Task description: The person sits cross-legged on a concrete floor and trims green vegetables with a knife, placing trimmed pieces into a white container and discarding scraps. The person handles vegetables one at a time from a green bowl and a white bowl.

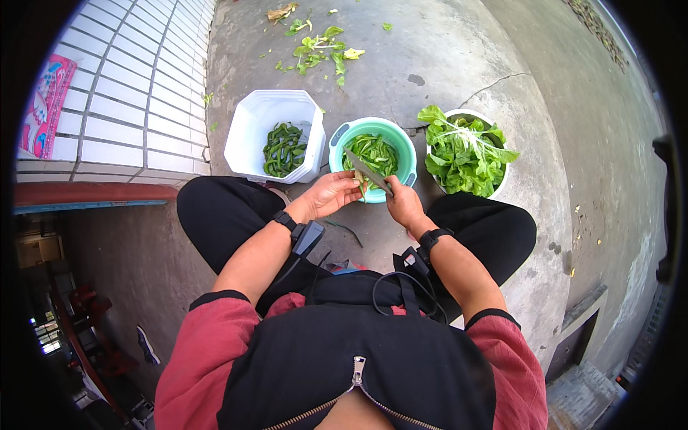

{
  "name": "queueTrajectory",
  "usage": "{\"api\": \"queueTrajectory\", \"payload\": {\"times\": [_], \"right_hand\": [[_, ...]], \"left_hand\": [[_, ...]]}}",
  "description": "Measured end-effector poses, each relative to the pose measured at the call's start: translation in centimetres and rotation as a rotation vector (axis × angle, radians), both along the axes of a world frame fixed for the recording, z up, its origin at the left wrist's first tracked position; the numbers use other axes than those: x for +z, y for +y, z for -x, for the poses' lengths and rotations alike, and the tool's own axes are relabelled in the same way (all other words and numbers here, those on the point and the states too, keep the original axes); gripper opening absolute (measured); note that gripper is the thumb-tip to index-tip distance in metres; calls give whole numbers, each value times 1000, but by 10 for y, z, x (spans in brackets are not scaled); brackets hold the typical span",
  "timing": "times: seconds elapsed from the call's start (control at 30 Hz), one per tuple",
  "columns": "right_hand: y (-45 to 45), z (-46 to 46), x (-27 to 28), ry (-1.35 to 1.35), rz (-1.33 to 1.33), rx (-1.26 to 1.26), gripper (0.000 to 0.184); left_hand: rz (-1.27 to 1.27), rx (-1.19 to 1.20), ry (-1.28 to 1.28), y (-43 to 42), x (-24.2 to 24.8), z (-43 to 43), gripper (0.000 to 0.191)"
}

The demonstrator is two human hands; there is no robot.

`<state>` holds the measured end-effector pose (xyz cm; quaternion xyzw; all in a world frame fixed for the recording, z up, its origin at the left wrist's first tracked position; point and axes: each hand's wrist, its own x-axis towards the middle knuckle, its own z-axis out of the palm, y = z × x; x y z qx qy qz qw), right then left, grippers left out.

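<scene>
My right hand (404, 204) grips the handle of a knife (366, 171), whose blade slants up and left over a mint-green plastic basin (407, 145). Between the fingertips of my left hand (332, 195) is a small piece of green vegetable (362, 185), close to the blade and partly hidden by it. Cut green strips, seemingly pepper (382, 153), lie in the basin. To its left stands a white plastic tub (244, 134) with whole long green peppers (284, 150) in it. On the right, leafy greens (465, 156) heap above the rim of a white bowl (504, 180).
Torn leaves (317, 48) litter the concrete floor (446, 48) beyond the basin. A white tiled wall (123, 80) rises at left, with a pink patterned packet (48, 107) on it. My bent knees flank the basin. A lone shoe (147, 345) lies at lower left.
</scene>
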<state>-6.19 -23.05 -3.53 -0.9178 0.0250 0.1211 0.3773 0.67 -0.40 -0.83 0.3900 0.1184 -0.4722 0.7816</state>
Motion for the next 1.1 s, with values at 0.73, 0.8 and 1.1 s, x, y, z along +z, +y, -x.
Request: {"api": "queueTrajectory", "payload": {"times": [0.73,0.8,1.1], "right_hand": [[21,8,24,-248,-105,245,47],[19,8,22,-229,-111,210,45],[19,6,19,-44,-252,32,31]], "left_hand": [[48,78,-91,2,-22,2,29],[77,89,-112,1,-19,2,29],[-15,104,-108,-2,-7,-1,34]]}}
